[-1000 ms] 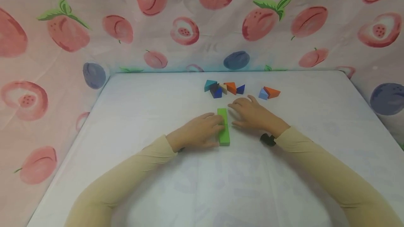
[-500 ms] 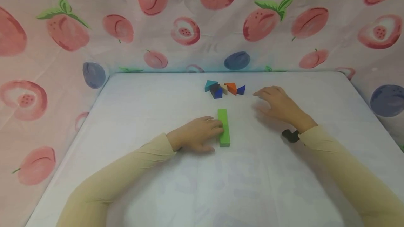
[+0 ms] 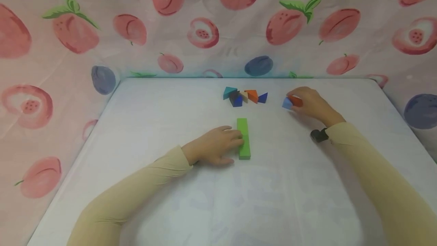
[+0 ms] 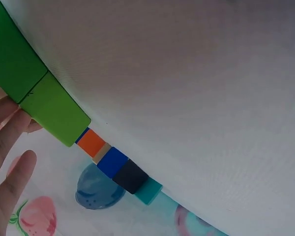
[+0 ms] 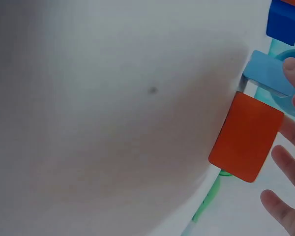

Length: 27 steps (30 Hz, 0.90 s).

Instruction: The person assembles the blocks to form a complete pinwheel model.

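Note:
Two green rectangular blocks (image 3: 244, 151) lie end to end on the table in the head view. My left hand (image 3: 218, 145) rests against their left side, fingers extended and a couple of fingertips on top. The left wrist view shows the seam between the green blocks (image 4: 54, 110) beside spread fingers. Farther right, my right hand (image 3: 312, 103) is over an orange triangular block (image 3: 295, 101) and a light blue block (image 3: 287, 103). In the right wrist view a fingertip overlaps the light blue block (image 5: 268, 73), and other fingers spread behind the orange block (image 5: 247, 136).
Toward the back stands a cluster of small blocks: a teal one (image 3: 230, 92), a dark one (image 3: 234, 96), a blue one (image 3: 237, 101), a tan one (image 3: 244, 96), an orange one (image 3: 252, 95) and a dark blue triangle (image 3: 263, 98). A fruit-print cloth (image 3: 232, 56) hangs behind the white table.
My right hand has moved from beside the green blocks rightward and back to the orange and light blue blocks. My left hand has stayed at the green blocks.

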Tool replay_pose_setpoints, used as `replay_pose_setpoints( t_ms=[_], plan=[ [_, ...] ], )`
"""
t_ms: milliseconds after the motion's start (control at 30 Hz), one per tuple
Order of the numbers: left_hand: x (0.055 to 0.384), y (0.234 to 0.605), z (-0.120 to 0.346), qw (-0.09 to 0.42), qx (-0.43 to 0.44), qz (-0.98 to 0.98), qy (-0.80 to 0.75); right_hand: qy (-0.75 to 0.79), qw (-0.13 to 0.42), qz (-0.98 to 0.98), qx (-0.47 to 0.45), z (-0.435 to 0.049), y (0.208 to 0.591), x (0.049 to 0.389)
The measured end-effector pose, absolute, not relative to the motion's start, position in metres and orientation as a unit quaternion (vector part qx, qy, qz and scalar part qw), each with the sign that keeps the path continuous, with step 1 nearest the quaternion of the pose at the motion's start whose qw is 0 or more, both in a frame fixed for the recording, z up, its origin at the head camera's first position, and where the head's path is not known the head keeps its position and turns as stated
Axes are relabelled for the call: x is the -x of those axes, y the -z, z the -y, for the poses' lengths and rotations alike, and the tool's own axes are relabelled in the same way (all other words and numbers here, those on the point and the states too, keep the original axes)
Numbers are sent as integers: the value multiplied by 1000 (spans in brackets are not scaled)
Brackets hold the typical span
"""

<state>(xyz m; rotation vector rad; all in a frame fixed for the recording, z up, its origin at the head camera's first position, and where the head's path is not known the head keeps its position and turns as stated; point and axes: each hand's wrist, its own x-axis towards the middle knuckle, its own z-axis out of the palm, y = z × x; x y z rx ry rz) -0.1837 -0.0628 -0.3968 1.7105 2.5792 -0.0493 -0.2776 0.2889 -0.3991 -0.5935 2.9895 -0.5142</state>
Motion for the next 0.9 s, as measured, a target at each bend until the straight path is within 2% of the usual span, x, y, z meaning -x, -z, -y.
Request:
replay_pose_setpoints(
  t_ms=[233,533,900],
  plan=[
    [184,398,62,17,-555,-832,21,122,30,-968,219,-286,403,291],
    [183,398,62,19,-552,-834,23,79,-22,-954,289,-278,404,295],
    [183,396,62,20,-550,-834,26,43,-47,-938,340,-256,400,293]
  ],
)
